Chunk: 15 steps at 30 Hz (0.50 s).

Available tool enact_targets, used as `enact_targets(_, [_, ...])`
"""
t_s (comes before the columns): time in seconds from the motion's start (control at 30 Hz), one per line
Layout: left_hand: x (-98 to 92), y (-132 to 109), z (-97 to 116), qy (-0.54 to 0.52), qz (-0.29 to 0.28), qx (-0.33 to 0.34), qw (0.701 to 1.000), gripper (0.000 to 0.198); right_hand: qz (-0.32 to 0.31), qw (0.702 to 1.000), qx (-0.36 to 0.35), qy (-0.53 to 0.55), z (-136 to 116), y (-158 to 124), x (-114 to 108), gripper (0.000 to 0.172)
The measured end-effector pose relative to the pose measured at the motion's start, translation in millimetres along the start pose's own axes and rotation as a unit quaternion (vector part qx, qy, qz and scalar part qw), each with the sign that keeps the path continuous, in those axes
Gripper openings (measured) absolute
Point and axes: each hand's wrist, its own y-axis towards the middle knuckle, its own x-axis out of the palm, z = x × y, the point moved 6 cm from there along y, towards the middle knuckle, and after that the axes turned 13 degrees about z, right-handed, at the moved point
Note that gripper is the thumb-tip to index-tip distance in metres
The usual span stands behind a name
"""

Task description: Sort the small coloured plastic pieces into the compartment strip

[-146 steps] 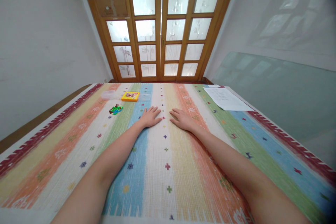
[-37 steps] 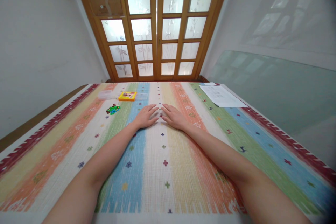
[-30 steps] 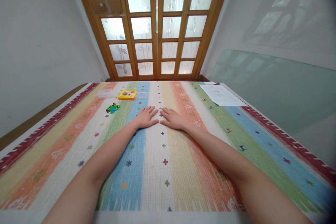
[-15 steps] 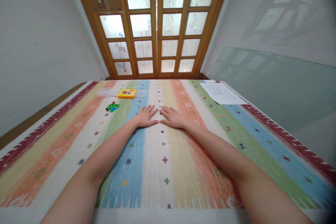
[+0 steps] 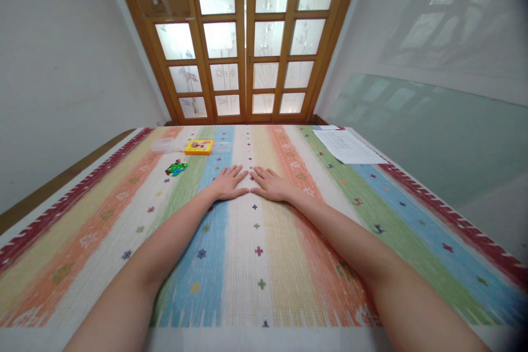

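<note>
My left hand (image 5: 231,182) lies palm down with its fingers spread on the striped tablecloth (image 5: 243,264). Beside it, my right hand (image 5: 269,182) rests flat in the same way, and the thumbs almost meet on the white stripe. Neither hand holds anything. To the left of my left hand is a small pile of green, blue and dark red pieces (image 5: 176,168), too small to make out singly. Behind that pile sits a yellow box (image 5: 198,147) with a picture on it, between two clear plastic containers, one on the left (image 5: 163,146) and one on the right (image 5: 221,147).
White sheets of paper with writing (image 5: 348,147) lie at the table's far right. A glass-like panel (image 5: 412,132) leans along the right wall. Wooden doors with frosted panes (image 5: 246,66) stand beyond the table's far edge.
</note>
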Motion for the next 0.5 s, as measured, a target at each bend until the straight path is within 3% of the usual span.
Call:
enact_targets(0.33, [1.7,0,-2,-0.008,0.001,0.013,1.0,0.089,0.007,1.0,0.009,0.01,-2,-1,-3,0.08])
enact_targets(0.43, [0.5,0,-1,-0.013,0.02,0.011,1.0,0.085,0.032,0.999,0.004,0.015,-3,0,-6,0.075])
enact_targets(0.5, [-1.9,0,0,-0.024,0.044,0.013,0.999,0.077,0.065,0.997,-0.009,0.027,-6,1,-13,0.063])
